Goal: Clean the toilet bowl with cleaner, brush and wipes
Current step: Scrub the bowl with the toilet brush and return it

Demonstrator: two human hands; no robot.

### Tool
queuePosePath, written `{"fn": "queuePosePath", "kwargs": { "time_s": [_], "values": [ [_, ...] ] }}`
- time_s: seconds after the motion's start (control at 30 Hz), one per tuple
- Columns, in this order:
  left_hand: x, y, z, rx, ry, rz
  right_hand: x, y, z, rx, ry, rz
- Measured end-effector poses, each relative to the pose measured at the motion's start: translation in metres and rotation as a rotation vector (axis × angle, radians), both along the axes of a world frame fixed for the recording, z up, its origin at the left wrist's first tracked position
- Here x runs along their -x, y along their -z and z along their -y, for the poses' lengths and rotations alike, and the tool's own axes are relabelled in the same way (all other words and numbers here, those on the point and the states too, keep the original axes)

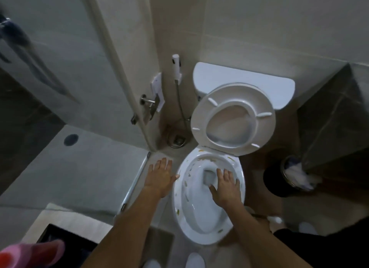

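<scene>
Barely started, I'd say: toilet bowl [199, 203] has seat up, yellow-brown specks all round the rim. Left hand [160, 175] beside the bowl, right hand [226, 185] over it, fingers spread, both holding nothing. Cleaner, brush, wipes not identifiable.
</scene>
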State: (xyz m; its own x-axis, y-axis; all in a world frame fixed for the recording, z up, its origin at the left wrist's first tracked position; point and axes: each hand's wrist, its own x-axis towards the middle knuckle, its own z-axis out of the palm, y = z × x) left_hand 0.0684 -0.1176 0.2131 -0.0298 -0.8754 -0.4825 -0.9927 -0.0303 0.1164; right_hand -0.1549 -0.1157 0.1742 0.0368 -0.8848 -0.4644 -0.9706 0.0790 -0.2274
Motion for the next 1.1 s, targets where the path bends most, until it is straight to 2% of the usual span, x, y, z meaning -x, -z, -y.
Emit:
{"fn": "queuePosePath", "kwargs": {
  "time_s": [0.17, 0.53, 0.77, 1.1],
  "values": [
    [0.036, 0.009, 0.028, -0.021, 0.137, -0.022, 0.037, 0.007, -0.004, 0.002, 0.114, -0.035],
    [0.100, 0.023, 0.093, -0.045, 0.539, 0.052, 0.089, 0.019, -0.033, -0.058, 0.415, -0.144],
    [0.161, 0.021, 0.131, 0.090, 0.797, 0.051, 0.112, 0.036, -0.047, -0.120, 0.537, -0.139],
    [0.258, 0.014, 0.191, 0.234, 1.038, 0.145, 0.151, 0.081, -0.038, -0.120, 0.556, -0.147]
  ]
}}
